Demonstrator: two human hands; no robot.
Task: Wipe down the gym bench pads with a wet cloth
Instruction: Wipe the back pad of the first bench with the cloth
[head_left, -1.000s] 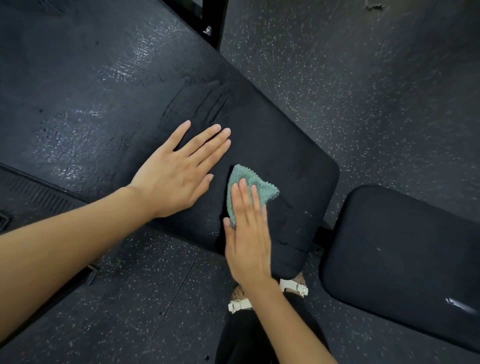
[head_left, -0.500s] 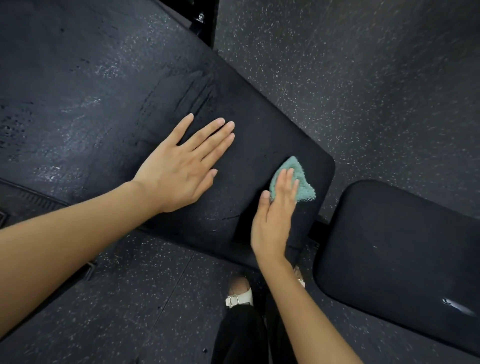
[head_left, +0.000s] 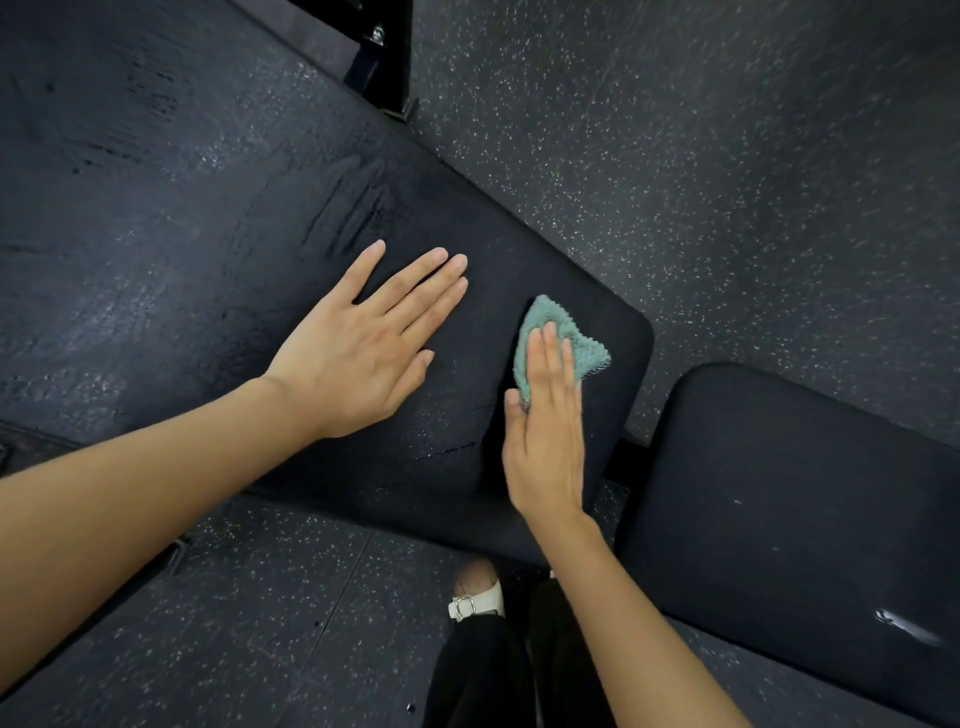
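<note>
A: Seeing teal-green on the cloth (head_left: 566, 332), with a looped, nubbly weave all over.

B: Agreeing. Noticing plain black on the long pad (head_left: 519, 260), with darker streaks and a mottled greyish sheen toward the far end.

A: Reading the same even black on the seat pad (head_left: 805, 493), apart from one small white glint near its corner.

B: Taking in dark grey on the floor (head_left: 675, 156), peppered with fine white flecks.

A: Catching a white sandal strap (head_left: 488, 597), a silvery buckle (head_left: 464, 606), and black trousers (head_left: 478, 675) just below.
</note>
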